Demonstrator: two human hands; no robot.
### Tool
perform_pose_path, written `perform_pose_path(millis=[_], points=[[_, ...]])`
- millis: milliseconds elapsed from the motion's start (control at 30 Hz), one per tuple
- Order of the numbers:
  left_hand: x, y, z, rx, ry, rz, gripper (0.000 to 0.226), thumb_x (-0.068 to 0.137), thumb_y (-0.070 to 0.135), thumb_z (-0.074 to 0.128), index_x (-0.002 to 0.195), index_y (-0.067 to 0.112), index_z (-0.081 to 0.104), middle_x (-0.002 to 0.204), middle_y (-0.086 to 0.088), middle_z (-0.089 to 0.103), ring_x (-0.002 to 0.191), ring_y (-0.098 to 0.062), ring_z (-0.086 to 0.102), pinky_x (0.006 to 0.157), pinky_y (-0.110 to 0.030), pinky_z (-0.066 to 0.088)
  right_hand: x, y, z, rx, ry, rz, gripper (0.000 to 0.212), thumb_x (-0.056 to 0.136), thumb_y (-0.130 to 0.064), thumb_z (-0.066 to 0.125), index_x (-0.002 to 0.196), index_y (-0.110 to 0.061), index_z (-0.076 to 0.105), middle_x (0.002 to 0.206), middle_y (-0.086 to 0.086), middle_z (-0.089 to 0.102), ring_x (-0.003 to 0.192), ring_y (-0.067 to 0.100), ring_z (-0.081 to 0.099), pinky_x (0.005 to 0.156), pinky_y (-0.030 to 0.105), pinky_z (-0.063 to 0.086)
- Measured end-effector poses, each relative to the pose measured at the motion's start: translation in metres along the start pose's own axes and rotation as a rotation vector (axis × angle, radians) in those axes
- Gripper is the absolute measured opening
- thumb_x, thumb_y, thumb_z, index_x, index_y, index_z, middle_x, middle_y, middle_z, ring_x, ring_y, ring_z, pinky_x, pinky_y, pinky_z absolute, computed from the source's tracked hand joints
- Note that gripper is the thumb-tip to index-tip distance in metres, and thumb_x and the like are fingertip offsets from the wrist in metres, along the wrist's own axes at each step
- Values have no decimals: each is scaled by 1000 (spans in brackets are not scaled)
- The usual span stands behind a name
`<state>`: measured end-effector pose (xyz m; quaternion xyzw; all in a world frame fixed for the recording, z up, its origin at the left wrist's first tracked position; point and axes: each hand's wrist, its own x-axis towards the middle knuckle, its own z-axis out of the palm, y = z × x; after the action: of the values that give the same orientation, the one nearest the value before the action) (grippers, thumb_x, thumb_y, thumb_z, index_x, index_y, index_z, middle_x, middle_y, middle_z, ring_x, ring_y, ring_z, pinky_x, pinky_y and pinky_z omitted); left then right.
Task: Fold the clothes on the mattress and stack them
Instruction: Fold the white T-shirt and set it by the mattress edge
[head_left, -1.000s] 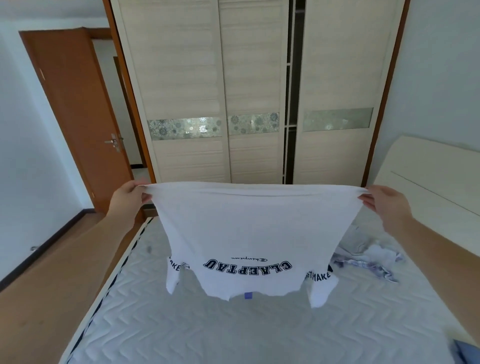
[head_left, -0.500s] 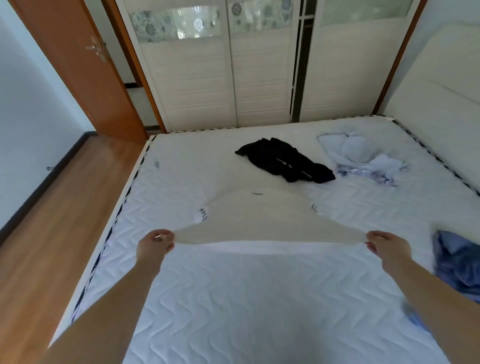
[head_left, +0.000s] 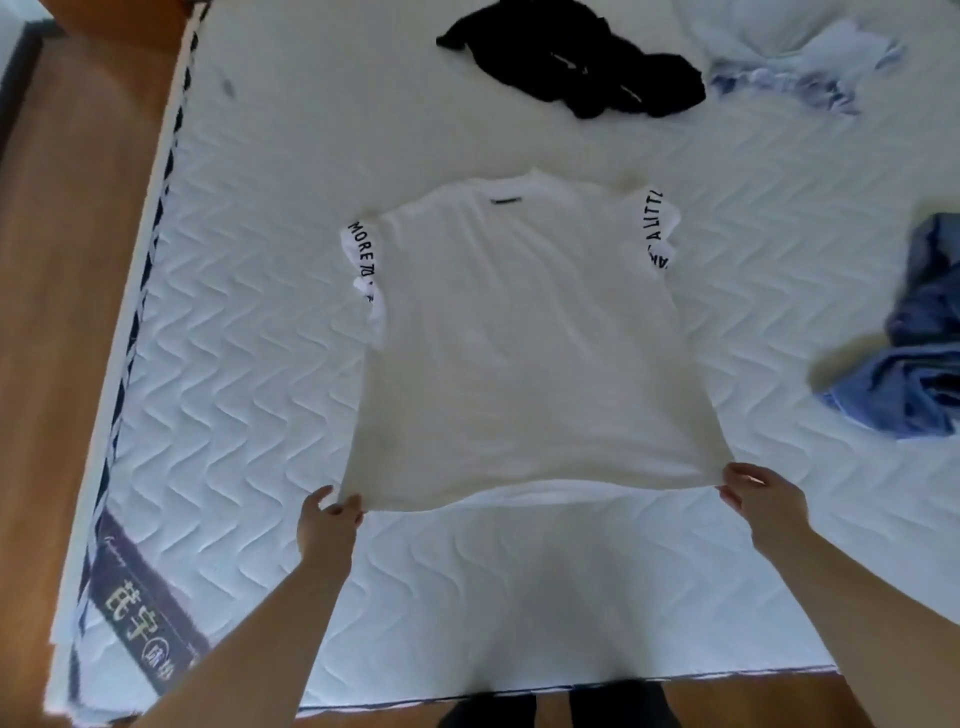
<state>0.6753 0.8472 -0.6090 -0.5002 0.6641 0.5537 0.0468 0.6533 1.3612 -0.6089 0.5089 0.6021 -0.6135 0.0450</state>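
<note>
White T-shirt (head_left: 519, 338) spread flat, back up, mid-mattress (head_left: 249, 312), collar far, hem near. Risk: sleeves bunched under the sides, likely to fold in lumpy unless smoothed; hem lifted, could drag and wrinkle. Left hand (head_left: 327, 525) and right hand (head_left: 763, 499) pinching the hem corners, arms reaching forward

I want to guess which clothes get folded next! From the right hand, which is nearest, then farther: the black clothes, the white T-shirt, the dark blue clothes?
1. White T-shirt: the right hand pinches its hem corner.
2. Dark blue clothes: crumpled at the right edge.
3. Black clothes: far up, top middle.
</note>
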Motion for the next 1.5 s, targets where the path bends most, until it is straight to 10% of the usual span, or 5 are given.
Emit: perform_pose_path(millis=[733, 900, 1133, 1267, 1500], points=[[16, -126, 1, -351, -220, -423, 24, 101, 27, 51, 122, 15, 54, 108, -7, 67, 103, -22, 63, 100, -40, 47, 22, 134, -3, 243, -48, 322, 21, 99, -20, 57, 119, -14, 54, 100, 3, 65, 91, 15, 64, 92, 34, 51], [11, -133, 16, -315, -215, -389, 30, 97, 17, 59, 125, 8, 55, 121, -7, 63, 111, -18, 61, 97, -26, 46, 13, 138, 13, -11, -67, 330, 21, 95, -22, 63, 78, -16, 54, 53, -7, 59, 44, -1, 53, 51, 12, 43], [2, -136, 33, -376, -277, -442, 20, 97, 14, 59, 117, 11, 58, 106, -6, 69, 97, -18, 67, 91, -31, 50, -3, 148, 22, 65, -225, 340, 25, 96, -17, 61, 120, -11, 56, 103, 4, 68, 101, 20, 65, 89, 30, 49], [-3, -143, 42, -372, -271, -421, 20, 94, 11, 62, 113, 4, 61, 111, -7, 68, 105, -19, 65, 96, -29, 49, -10, 164, 43, 18, -149, 334, 12, 94, -17, 64, 96, -6, 63, 77, 4, 61, 69, 15, 56, 107, 40, 44], [-12, -152, 42, -344, -138, -409, 9, 95, 9, 60, 103, 4, 58, 95, -8, 67, 84, -17, 66, 89, -33, 52, -14, 176, 30, 36, 10, 283, 9, 87, -13, 72, 93, -6, 68, 89, 9, 73, 76, 17, 72, 60, 20, 58]])
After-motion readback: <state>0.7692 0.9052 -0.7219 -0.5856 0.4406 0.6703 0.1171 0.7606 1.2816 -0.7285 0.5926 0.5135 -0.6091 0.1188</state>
